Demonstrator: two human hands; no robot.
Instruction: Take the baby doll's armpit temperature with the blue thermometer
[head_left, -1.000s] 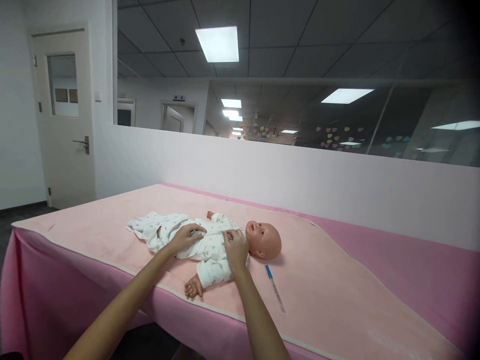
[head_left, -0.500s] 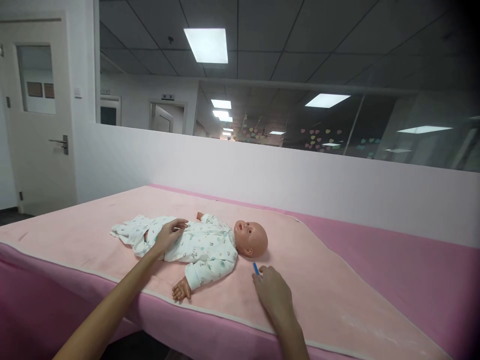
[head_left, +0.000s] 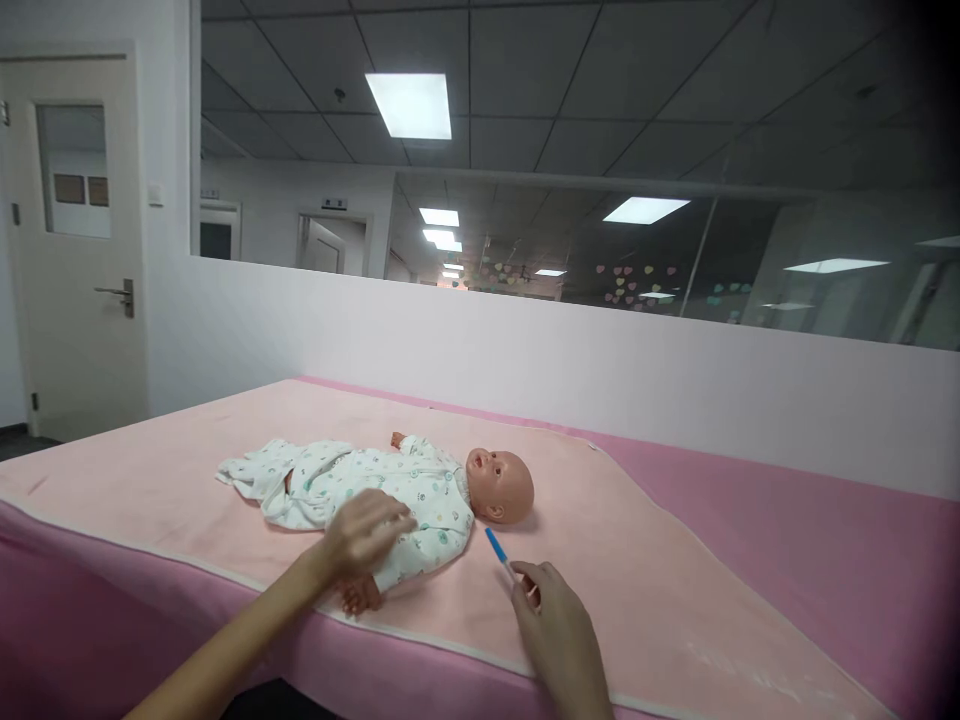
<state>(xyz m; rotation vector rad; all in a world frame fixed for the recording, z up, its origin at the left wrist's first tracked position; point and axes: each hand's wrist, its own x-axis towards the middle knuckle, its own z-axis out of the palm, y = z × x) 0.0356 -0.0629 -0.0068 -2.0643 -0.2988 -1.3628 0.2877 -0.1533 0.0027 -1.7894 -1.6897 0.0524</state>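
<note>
A baby doll in a white patterned sleepsuit lies face up on a light pink mat, its bald head to the right. My left hand hovers over the doll's near arm and side, palm down, its fingers loosely stretched out and slightly blurred, holding nothing. It partly hides the doll's near sleeve. My right hand, to the right of the doll's near shoulder, pinches a slim stick with a blue end and a pale shaft. The blue end points up and left, close to the doll's head. Fingers cover the stick's lower part.
The mat lies over a darker pink cover that drapes down the table's front edge. A white half wall with a window above runs along the back. A closed door stands at the far left.
My left hand has moved right and toward me, from the doll's middle to its near arm. My right hand has shifted slightly nearer me, and more of the blue-ended stick shows.
</note>
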